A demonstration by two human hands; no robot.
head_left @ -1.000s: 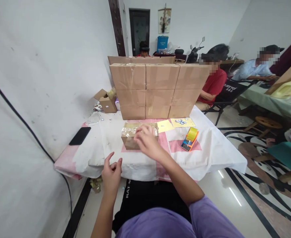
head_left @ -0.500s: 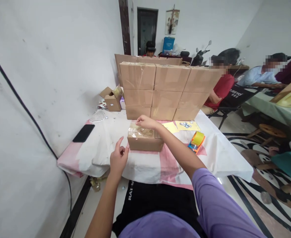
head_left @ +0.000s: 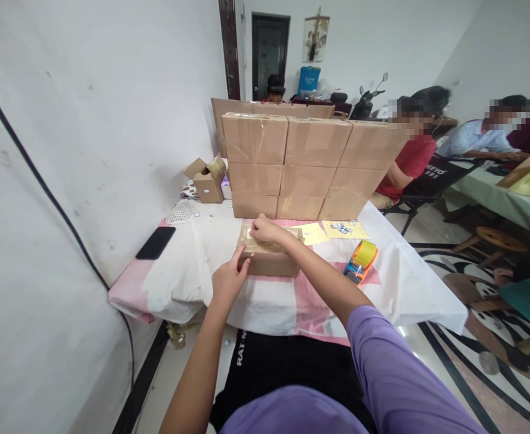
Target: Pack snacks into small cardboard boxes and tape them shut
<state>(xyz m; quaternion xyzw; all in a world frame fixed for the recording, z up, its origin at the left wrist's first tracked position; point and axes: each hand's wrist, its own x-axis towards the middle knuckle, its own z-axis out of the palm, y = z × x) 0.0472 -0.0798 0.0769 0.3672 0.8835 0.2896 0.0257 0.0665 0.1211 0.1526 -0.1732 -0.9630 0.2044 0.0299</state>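
Observation:
A small cardboard box (head_left: 271,265) lies on the table in front of me, with shiny clear packing tape (head_left: 247,241) across its top. My right hand (head_left: 264,229) rests on the taped top with its fingers curled in; whatever they pinch, if anything, is hidden. At the box's left end, my left hand (head_left: 229,278) holds the near corner between thumb and forefinger. An orange and blue tape dispenser (head_left: 355,274) with a yellow roll (head_left: 365,253) lies to the right of the box.
Behind the box stands a wall of stacked cardboard boxes (head_left: 305,181). Yellow cards (head_left: 346,229) lie before it. A black phone (head_left: 155,243), a white mesh piece (head_left: 181,212) and an open carton (head_left: 209,185) are at left. A person in red (head_left: 412,163) sits beyond the table's right side.
My left hand has moved up and right onto the box's left end. My right hand has curled its fingers and shifted slightly on the taped top.

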